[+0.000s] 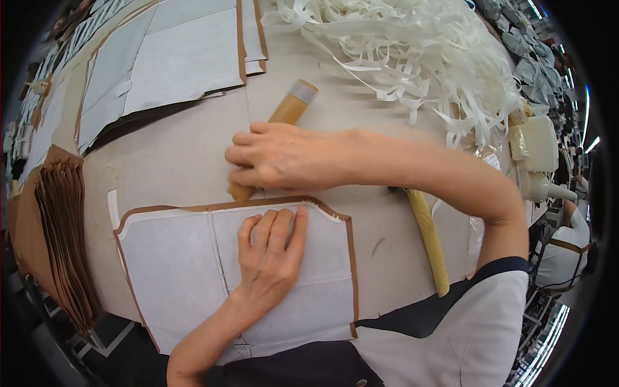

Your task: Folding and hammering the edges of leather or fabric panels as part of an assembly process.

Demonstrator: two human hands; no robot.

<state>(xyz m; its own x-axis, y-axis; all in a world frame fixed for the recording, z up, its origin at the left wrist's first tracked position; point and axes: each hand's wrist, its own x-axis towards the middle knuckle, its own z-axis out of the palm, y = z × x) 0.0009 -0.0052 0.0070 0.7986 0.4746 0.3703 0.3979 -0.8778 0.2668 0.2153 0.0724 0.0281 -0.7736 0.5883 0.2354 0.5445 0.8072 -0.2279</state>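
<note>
My left hand lies on a white fabric panel with brown edging, its fingers stretched toward the curved far edge. The fingertips rest near a narrow white strip along that edge. Just beyond it, my right hand reaches across from the right, its fingers closed round a tan cylindrical stick with a grey band near its far end. The stick slants, its near end close to the panel's brown border. My right hand hides its middle part.
White ribbon-like strips are heaped at the far right. More brown-edged panels lie at the far left, with brown folded pieces at the left edge. A yellow-wrapped handle and a white bottle are at right; a person is beyond.
</note>
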